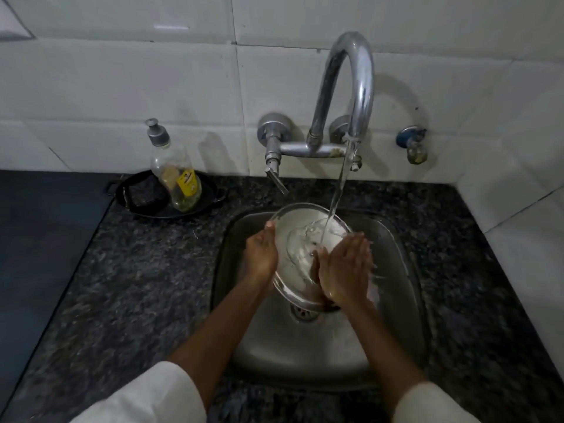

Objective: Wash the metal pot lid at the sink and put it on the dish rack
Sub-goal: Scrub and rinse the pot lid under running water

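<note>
Head view: left hand (261,254) grips the metal pot lid (300,239) by its rim, tilted over the sink (396,270) under running water, right hand (345,270) flat-fingered against it; soap bottle (177,175) label unreadable.

I get one head-worn wide view, looking forward and steeply down, close over the sink (396,270); beyond the fingers (355,244) stands the tap (351,87), the surface (137,270) spreading left.
</note>
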